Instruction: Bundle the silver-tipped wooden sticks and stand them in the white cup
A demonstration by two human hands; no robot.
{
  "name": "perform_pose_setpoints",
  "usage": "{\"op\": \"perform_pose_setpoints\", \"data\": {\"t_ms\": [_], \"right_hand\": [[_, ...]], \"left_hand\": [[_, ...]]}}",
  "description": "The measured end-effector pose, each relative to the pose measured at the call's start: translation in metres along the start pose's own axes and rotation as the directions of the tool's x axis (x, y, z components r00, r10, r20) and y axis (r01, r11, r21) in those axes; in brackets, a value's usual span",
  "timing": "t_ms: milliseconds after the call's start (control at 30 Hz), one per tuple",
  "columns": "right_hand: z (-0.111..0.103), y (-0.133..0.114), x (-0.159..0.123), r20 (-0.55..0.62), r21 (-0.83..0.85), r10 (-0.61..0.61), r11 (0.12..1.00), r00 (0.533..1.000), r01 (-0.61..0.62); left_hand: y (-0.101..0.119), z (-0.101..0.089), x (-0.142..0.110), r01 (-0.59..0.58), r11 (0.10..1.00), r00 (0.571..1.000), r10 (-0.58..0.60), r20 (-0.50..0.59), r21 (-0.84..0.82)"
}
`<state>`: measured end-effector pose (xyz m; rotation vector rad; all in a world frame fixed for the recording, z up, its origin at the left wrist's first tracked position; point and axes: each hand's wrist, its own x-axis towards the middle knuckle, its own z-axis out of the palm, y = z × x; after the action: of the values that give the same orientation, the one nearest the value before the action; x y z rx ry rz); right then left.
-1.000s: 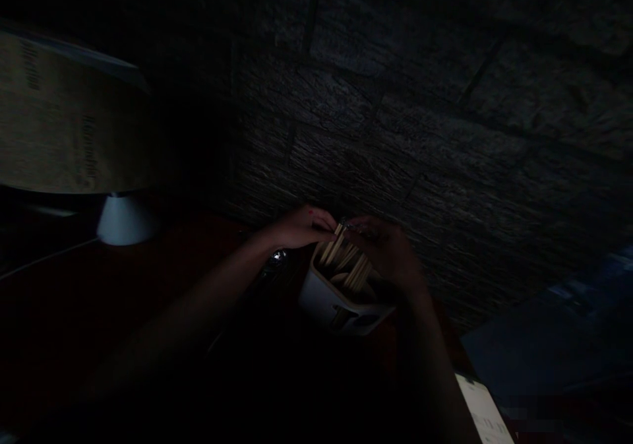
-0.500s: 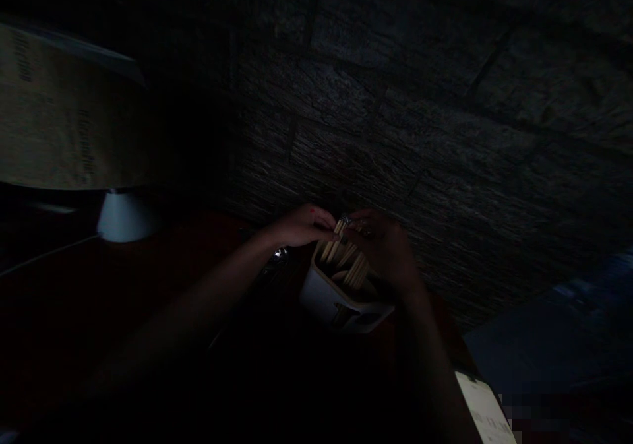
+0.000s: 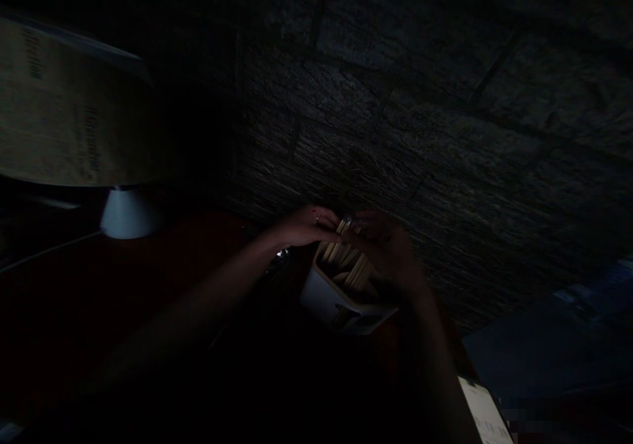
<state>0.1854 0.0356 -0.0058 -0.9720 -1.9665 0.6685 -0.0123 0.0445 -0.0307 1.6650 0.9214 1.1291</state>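
The dark red-brown tabletop [image 3: 202, 246] meets a grey stone-block wall [image 3: 346, 94] along its far edge, leaving little room behind the hands. Its right edge runs just beyond the right forearm, near a lit, pale-screened phone [image 3: 483, 408]. More surface stretches left, between the left forearm and a white cone-shaped lamp base [image 3: 127, 216].

Near the far edge, right of the tabletop's middle, is a white box-shaped container [image 3: 321, 297], with a dark cut-out in front and thin, pale wooden sticks [image 3: 357, 274] leaning inside. The left hand [image 3: 307, 226] and right hand [image 3: 388, 246] meet at the stick tops; whether either grips is too dark to tell.
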Motion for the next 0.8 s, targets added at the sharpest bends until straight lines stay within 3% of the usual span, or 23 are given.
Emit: {"op": "perform_pose_setpoints", "data": {"t_ms": [100,233,433,800], "right_hand": [[-0.005,0.001,-0.002,0.044,0.062,0.031,0.998,0.999,-0.034],[-0.011,0.0,-0.003,0.066,0.022,0.046,0.999,0.997,-0.047],[-0.011,-0.005,-0.001,-0.013,-0.109,-0.001,0.994,1.0,-0.001],[-0.014,-0.004,0.001,-0.09,0.031,-0.044,0.998,0.995,0.046]], "left_hand": [[0.002,0.003,0.0,0.002,1.0,1.0,-0.002,-0.009,-0.011],[0.004,0.005,0.001,-0.01,1.0,1.0,0.011,-0.024,0.012],[0.005,0.006,0.001,0.002,1.0,0.999,-0.001,-0.053,0.026],[0.006,0.006,0.0,0.0,1.0,0.994,0.002,-0.105,0.018]]}}
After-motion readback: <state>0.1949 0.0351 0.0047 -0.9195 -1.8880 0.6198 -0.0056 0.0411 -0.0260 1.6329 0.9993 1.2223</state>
